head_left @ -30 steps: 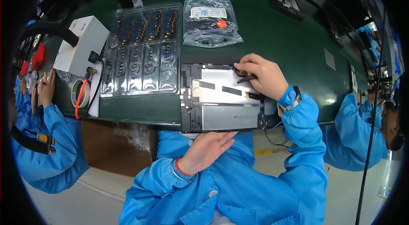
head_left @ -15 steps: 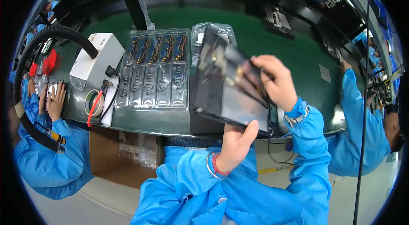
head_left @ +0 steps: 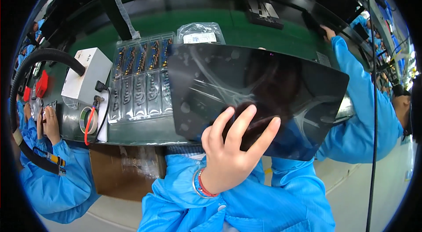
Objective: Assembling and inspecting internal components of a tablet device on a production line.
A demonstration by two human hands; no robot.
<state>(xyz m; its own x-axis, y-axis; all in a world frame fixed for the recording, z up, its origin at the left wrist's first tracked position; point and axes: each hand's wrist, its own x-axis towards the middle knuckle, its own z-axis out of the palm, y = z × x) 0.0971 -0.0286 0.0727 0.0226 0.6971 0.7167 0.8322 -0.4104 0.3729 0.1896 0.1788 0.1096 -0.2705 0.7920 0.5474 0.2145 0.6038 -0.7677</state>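
Observation:
A large black tablet screen (head_left: 259,87), glossy and smudged, is tilted up with its glass face toward me. My left hand (head_left: 233,153) grips its lower edge, the fingers spread across the glass and the thumb hidden behind. My right hand is out of sight behind the screen, so its fingers cannot be made out. Left of the screen lies a clear blister tray (head_left: 140,80) with rows of small gold-and-blue parts above dark moulded pieces. A clear plastic bag (head_left: 200,34) with a white label sits just beyond the screen's far edge.
A white box (head_left: 87,76) with a black hose (head_left: 48,52) stands at left, beside a tape roll (head_left: 87,120). An open carton (head_left: 125,172) is below the table edge. Co-workers sit on both sides; one blue sleeve (head_left: 360,87) reaches in at right. A black cable (head_left: 372,144) hangs there.
The tablet has been turned over: its inner parts faced me before, and now its glass does. My right hand has gone behind it. My left fingers now show on the front.

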